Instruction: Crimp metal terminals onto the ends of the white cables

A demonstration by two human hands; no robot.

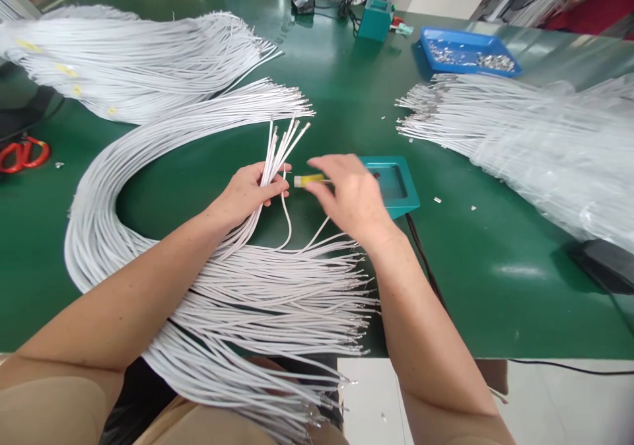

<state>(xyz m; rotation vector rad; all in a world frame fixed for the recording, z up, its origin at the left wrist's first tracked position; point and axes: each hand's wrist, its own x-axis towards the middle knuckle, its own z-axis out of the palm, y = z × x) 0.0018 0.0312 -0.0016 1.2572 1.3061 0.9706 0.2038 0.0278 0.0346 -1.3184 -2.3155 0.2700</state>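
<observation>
My left hand (250, 191) is closed around a small bunch of white cables (277, 158), whose tipped ends point up and away. One white cable loops down from this hand to the table. My right hand (349, 191) is smeared by motion beside a teal tray-like device (396, 181). A small yellow-handled tool (311, 180) with a pale end and thin shaft shows between its thumb and forefinger; whether they grip it I cannot tell. Under my forearms a large curved bundle of white cables (277, 293) spreads towards me, its ends overhanging the table edge.
More white cable bundles lie at the far left (139, 55) and right (525, 128). A blue tray (468, 68) holds small metal parts. Orange-handled scissors (30, 154) are at left, a teal box (375, 19) at the back. A black cord (421, 253) runs from the teal device.
</observation>
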